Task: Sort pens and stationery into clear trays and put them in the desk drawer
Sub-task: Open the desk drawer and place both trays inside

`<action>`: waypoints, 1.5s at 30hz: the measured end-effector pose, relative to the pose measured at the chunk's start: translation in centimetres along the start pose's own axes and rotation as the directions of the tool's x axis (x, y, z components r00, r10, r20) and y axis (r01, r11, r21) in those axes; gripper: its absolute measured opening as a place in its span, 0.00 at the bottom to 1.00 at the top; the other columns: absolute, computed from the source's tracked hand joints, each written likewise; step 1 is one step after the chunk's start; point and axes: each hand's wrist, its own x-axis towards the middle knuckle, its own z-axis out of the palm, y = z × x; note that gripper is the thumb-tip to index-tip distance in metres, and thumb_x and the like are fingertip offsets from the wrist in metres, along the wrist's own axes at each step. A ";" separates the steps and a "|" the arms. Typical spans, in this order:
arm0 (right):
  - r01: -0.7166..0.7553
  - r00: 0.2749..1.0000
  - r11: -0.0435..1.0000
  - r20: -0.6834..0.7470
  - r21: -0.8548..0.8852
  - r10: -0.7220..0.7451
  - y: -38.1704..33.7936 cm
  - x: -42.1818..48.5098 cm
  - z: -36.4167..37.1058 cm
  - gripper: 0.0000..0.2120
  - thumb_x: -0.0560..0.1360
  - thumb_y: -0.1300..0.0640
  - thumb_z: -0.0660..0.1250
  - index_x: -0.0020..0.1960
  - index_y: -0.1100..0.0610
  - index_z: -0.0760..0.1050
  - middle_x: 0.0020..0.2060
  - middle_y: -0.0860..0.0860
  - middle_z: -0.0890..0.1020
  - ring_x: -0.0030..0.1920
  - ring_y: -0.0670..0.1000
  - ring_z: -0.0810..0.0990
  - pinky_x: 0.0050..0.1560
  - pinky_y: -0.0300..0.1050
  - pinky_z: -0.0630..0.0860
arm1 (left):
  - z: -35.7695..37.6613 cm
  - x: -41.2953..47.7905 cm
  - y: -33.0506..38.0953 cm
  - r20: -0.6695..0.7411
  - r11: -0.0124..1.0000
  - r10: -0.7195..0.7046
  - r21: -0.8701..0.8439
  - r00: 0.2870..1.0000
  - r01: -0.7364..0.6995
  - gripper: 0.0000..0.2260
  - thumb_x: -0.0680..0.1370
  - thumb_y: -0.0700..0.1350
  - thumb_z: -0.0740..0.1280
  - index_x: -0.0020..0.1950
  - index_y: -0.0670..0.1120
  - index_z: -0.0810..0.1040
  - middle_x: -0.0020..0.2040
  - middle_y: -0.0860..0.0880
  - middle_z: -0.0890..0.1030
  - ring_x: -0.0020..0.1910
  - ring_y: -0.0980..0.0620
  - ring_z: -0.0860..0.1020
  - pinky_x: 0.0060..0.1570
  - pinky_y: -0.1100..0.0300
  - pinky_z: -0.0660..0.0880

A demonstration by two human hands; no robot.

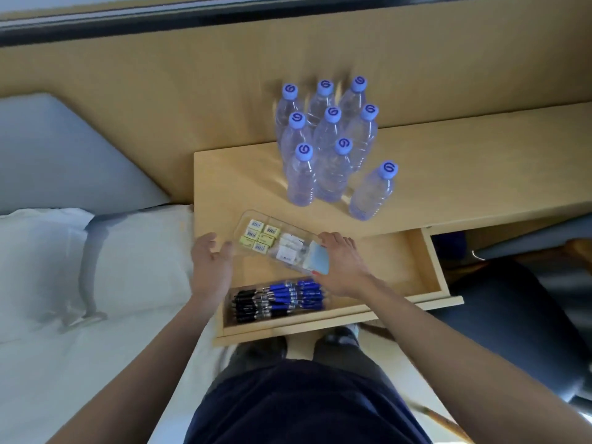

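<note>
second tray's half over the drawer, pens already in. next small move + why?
Probably lower the clear tray into the drawer behind the pen tray. It hangs over the drawer's back edge, the right hand grips its near end, the left hand is open beside it, and bare drawer floor shows beneath.

Two hands at a clear tray over an open desk drawer

The right hand (344, 267) grips the near end of a clear tray (253, 219) holding yellow-labelled small boxes (260, 236), white packets (290, 249) and a blue pad (318, 259). The left hand (209, 262) is spread open at the tray's other end. In the drawer (400, 261), another tray holds black and blue pens (278, 299). Water bottles (330, 149) stand on the desk (464, 161).
</note>
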 end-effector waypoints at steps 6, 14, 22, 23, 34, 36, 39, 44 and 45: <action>0.007 0.998 0.998 0.065 -0.056 -0.004 8.2 -5.9 -3.3 0.40 0.72 0.52 0.76 0.77 0.52 0.59 0.71 0.50 0.67 0.72 0.53 0.62 0.78 0.52 0.53 | 6.6 -3.9 0.0 0.288 0.856 0.220 0.402 0.932 -0.326 0.16 0.80 0.49 0.66 0.68 0.48 0.74 0.59 0.49 0.77 0.41 0.55 0.79 0.48 0.54 0.76; 0.037 0.988 0.981 0.155 -0.188 -0.008 16.5 -5.7 -5.9 0.42 0.68 0.61 0.73 0.77 0.55 0.57 0.70 0.52 0.65 0.74 0.55 0.60 0.79 0.55 0.51 | 14.5 -9.2 -0.8 0.393 0.866 0.057 0.438 0.918 -0.241 0.10 0.80 0.44 0.66 0.61 0.48 0.75 0.51 0.53 0.81 0.47 0.56 0.79 0.43 0.63 0.74; 0.157 0.966 0.889 0.255 -0.431 -0.047 20.6 -3.1 -7.0 0.41 0.67 0.64 0.69 0.77 0.60 0.57 0.70 0.55 0.65 0.76 0.57 0.60 0.80 0.58 0.42 | 19.2 -10.6 -0.9 0.554 0.840 -0.144 0.507 0.820 -0.195 0.19 0.75 0.50 0.66 0.66 0.50 0.76 0.59 0.49 0.79 0.55 0.53 0.79 0.53 0.58 0.76; 0.186 0.962 0.875 0.264 -0.447 -0.069 20.8 -2.9 -7.0 0.41 0.67 0.64 0.70 0.77 0.60 0.57 0.70 0.55 0.65 0.76 0.57 0.60 0.80 0.58 0.42 | 19.5 -10.5 -1.4 0.558 0.819 -0.180 0.541 0.810 -0.190 0.23 0.72 0.54 0.64 0.67 0.51 0.76 0.62 0.47 0.77 0.59 0.50 0.78 0.59 0.53 0.76; 0.323 0.920 0.850 0.347 -0.416 -0.181 21.8 0.5 -4.0 0.40 0.68 0.65 0.69 0.77 0.60 0.57 0.72 0.56 0.65 0.76 0.59 0.58 0.80 0.57 0.44 | 19.1 -11.8 -3.2 0.478 0.690 -0.221 0.693 0.850 -0.210 0.22 0.78 0.48 0.63 0.73 0.49 0.70 0.65 0.45 0.71 0.67 0.44 0.69 0.67 0.49 0.68; 0.319 0.912 0.857 0.376 -0.404 -0.163 22.3 0.5 -3.7 0.39 0.71 0.63 0.70 0.77 0.60 0.56 0.72 0.56 0.65 0.76 0.59 0.60 0.80 0.56 0.46 | 18.7 -11.9 -3.6 0.474 0.670 -0.229 0.710 0.850 -0.216 0.29 0.75 0.49 0.66 0.76 0.51 0.65 0.69 0.46 0.70 0.70 0.44 0.68 0.70 0.47 0.67; 0.288 0.903 0.890 0.409 -0.353 -0.130 22.9 0.0 -3.2 0.39 0.74 0.56 0.73 0.78 0.59 0.56 0.72 0.57 0.66 0.74 0.59 0.63 0.78 0.52 0.54 | 18.1 -12.2 -3.8 0.482 0.624 -0.228 0.739 0.846 -0.253 0.30 0.75 0.49 0.66 0.77 0.50 0.64 0.74 0.48 0.69 0.73 0.46 0.66 0.73 0.47 0.64; 0.224 0.914 0.929 0.394 -0.294 -0.096 23.4 -0.1 -2.5 0.45 0.70 0.56 0.75 0.79 0.56 0.54 0.74 0.55 0.65 0.75 0.59 0.62 0.78 0.52 0.54 | 17.4 -12.6 -3.8 0.506 0.551 -0.214 0.769 0.836 -0.325 0.28 0.76 0.49 0.65 0.77 0.51 0.65 0.74 0.50 0.70 0.73 0.49 0.65 0.73 0.48 0.60; 0.206 0.912 0.936 0.403 -0.285 -0.078 23.3 0.0 -2.5 0.45 0.69 0.57 0.75 0.79 0.55 0.54 0.75 0.55 0.65 0.75 0.59 0.61 0.78 0.53 0.53 | 17.3 -12.7 -3.9 0.511 0.542 -0.207 0.770 0.834 -0.337 0.28 0.76 0.49 0.65 0.77 0.51 0.65 0.74 0.50 0.70 0.74 0.49 0.65 0.73 0.48 0.60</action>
